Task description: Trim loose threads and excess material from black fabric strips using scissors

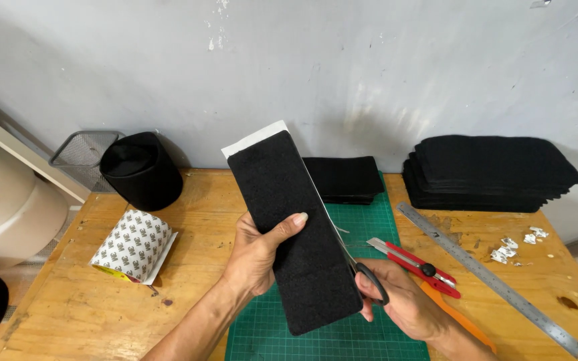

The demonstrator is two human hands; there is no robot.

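While the wooden table point(68, 314) carries a green cutting mat point(362, 220) and a stack of black pieces point(493, 170), I hold a black felt strip point(299, 234) above the mat, left hand point(255, 251) clamped on its edge. It looks light, soft and floppy, best gripped mid-length. My right hand point(403, 301) grips scissors point(369, 281) at its white-backed side.

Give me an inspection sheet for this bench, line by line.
Surface: wooden table with green cutting mat.
Job's things: black felt strip with white backing, held upright; scissors at its right edge.
Clutter: tape roll, red utility knife, steel ruler, foil scraps, felt stacks.
Grippers: left hand grips strip; right hand holds scissors.
Cables: nothing seen.
Surroundings: grey wall, mesh basket, black container.
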